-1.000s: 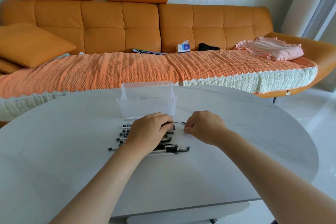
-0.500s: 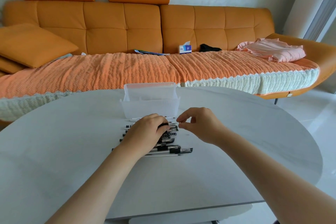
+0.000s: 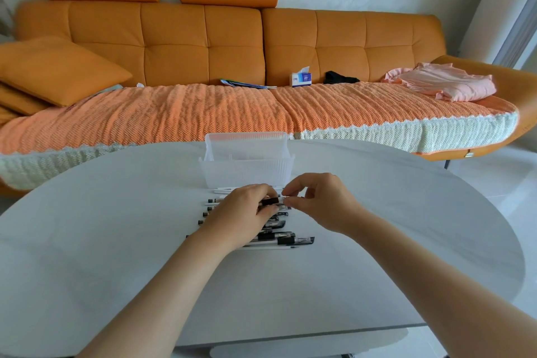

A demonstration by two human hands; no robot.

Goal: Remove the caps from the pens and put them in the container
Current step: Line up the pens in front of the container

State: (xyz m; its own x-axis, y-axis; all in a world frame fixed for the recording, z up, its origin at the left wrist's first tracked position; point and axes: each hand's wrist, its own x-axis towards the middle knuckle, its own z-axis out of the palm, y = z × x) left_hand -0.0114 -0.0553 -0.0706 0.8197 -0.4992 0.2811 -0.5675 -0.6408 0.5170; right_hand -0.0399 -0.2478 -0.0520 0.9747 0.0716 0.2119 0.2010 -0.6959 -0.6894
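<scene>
Step in hand: uncapping. The left hand (image 3: pixel 241 213) lies over the row of pens (image 3: pixel 290 240) on the counter (image 3: pixel 116 241), its fingers curled round one pen (image 3: pixel 268 201) whose black grip section shows just past the knuckles. The right hand (image 3: pixel 322 202) meets it from the right, its fingers (image 3: pixel 293 186) and thumb pinched on that pen's right end, where the cap would sit. The cap itself is too small and too covered to make out, so whether it has come free cannot be told.

Location of task items: the held pen sits at the far end of the row, just near of the container (image 3: pixel 247 174). The remaining pens lie side by side across the counter, partly under the left hand, the nearest ones plainly showing dark ends on the right. A few pale sticks lie just beside the container's near wall.

Container: translucent plastic, open-topped, standing at the counter's far middle with a taller wall at the back. Faint shapes show through the walls, but its contents cannot be confirmed.

Judgement: most of the task is outstanding. The next move calls for a straight pull apart along the pen's axis, the left hand holding firm, then a short carry forward over the near rim
</scene>
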